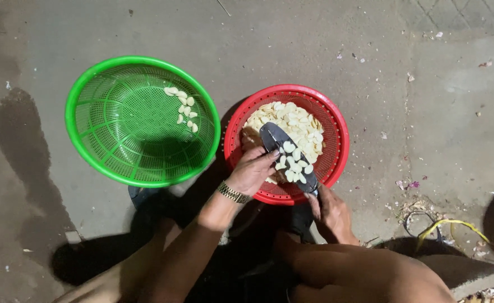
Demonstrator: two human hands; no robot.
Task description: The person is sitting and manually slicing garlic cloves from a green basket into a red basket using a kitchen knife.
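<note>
Setting: bare concrete ground (314,50), seen from above; the person's knees at the near edge.
Red basket (339,134): round plastic mesh, right of centre, holding a heap of peeled garlic cloves (297,124) piled toward its far side.
Green basket (84,129): larger, to the left, just beside the red one; only a small cluster of cloves (184,106) on its far right wall, the rest bare mesh.
Knife (275,140): broad dark blade lying flat over the red basket, a dozen or so cloves resting on it.
Right hand (331,216): closed around the knife handle at the near rim of the red basket.
Left hand (252,171): wristwatch on the wrist; fingers bent, tips pressed against the blade's left edge beside the cloves; it clasps nothing that I can see.
Progress (judgement): early stage. Nearly all cloves sit in the red basket; few have reached the green one.
Scraps: papery skins and a yellow cord (454,224) on the ground at right.
</note>
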